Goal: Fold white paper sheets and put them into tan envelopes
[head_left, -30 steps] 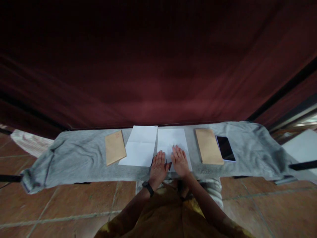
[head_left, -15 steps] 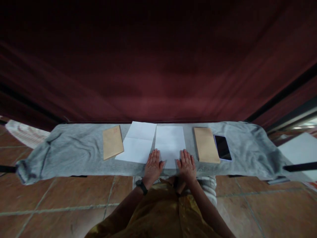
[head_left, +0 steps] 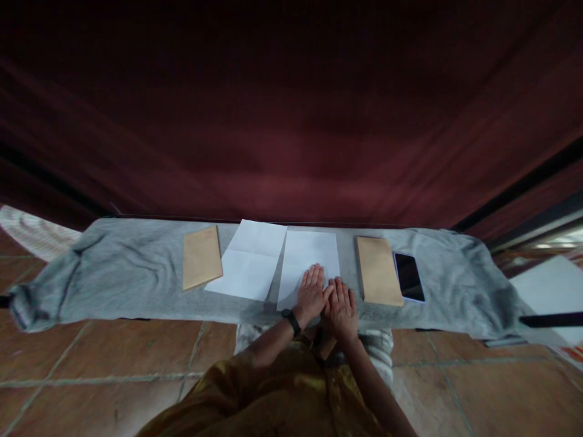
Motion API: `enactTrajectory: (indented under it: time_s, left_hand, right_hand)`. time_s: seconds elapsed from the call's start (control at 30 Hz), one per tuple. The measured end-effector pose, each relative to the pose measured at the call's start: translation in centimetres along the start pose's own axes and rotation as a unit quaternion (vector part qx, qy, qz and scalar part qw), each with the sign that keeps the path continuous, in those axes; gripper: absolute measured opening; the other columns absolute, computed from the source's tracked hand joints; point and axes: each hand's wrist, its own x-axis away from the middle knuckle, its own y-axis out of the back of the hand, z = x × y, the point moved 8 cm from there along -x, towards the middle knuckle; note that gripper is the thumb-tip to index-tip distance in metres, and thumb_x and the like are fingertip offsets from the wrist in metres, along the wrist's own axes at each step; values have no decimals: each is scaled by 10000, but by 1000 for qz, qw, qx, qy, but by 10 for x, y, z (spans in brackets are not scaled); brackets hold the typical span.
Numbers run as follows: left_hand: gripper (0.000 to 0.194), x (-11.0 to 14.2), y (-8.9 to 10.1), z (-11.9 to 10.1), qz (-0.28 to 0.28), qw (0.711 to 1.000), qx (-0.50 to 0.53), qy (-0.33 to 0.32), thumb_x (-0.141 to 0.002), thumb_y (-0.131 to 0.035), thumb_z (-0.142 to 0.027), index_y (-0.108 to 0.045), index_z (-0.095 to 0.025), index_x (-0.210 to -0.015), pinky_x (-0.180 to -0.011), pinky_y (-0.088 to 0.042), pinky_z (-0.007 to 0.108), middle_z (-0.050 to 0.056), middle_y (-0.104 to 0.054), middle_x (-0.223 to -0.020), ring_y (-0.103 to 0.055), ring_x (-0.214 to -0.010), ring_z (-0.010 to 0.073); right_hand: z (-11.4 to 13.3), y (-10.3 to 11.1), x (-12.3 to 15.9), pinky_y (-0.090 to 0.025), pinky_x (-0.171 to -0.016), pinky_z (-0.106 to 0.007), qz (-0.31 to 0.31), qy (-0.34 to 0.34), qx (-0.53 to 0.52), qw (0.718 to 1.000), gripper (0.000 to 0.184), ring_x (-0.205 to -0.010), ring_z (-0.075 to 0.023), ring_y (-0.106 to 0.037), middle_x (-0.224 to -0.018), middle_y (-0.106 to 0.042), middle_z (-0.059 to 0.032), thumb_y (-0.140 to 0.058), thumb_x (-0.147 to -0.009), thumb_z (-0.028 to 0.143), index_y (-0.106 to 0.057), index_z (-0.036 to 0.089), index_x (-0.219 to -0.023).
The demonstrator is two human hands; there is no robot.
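Note:
Both my hands lie flat on a white sheet of paper [head_left: 310, 255] on a grey cloth-covered bench [head_left: 127, 273]. My left hand [head_left: 311, 291], with a black watch on the wrist, rests palm down on the sheet's lower middle, fingers stretched out. Right beside it, my right hand [head_left: 340, 306] presses the sheet's lower right corner, fingers also flat and together. The two hands touch side by side. Neither holds anything.
A second creased white sheet [head_left: 248, 260] lies left of the first, partly under it. One brown envelope [head_left: 201, 257] sits further left, another [head_left: 377, 271] to the right, next to a dark phone [head_left: 408, 277]. A dark red curtain hangs behind. Tiled floor lies below.
My hands were apart at the sheet's two lower corners; now the left hand has slid right to meet the right hand. The view has shifted slightly.

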Motion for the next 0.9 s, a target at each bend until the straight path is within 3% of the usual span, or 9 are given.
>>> enactTrajectory:
  time_s: [0.17, 0.43, 0.7, 0.9]
  left_hand:
    - [660, -8, 3, 32, -22, 999, -19, 30, -1031, -324, -444, -299, -28, -1543, -1238, -267, 455, 195, -325, -1612, -266, -1519, 264]
    - [666, 4, 12, 88, -43, 994, -46, 90, -1035, -295, -462, -294, -47, -1556, -1227, -283, 485, 191, -328, -1609, -275, -1515, 287]
    - [676, 8, 19, 93, -48, 993, -39, 100, -1029, -312, -450, -284, -24, -1553, -1231, -274, 503, 212, -316, -1607, -261, -1518, 303]
    - [624, 8, 20, 91, -44, 994, -47, 91, -1030, -346, -420, -342, -59, -1538, -1225, -278, 504, 211, -287, -1621, -258, -1517, 315]
  right_hand:
    - [-1, 1, -1, -266, -1187, -504, 0, -10, 6, 1000, 590, -1420, -306, -430, -1556, -430, -188, -364, -1045, 405, -347, 114, -1558]
    - [-1, 1, -3, -263, -1195, -501, 13, -17, 2, 1000, 603, -1430, -307, -422, -1569, -409, -173, -356, -1049, 421, -319, 122, -1572]
    - [-3, -2, -5, -252, -1199, -519, 30, -23, 1, 999, 599, -1437, -308, -409, -1566, -419, -167, -303, -1056, 427, -307, 134, -1578]
    - [21, -12, -51, -277, -1194, -472, 57, 21, -31, 998, 537, -1466, -276, -362, -1587, -404, -124, -296, -1060, 355, -375, 141, -1547]
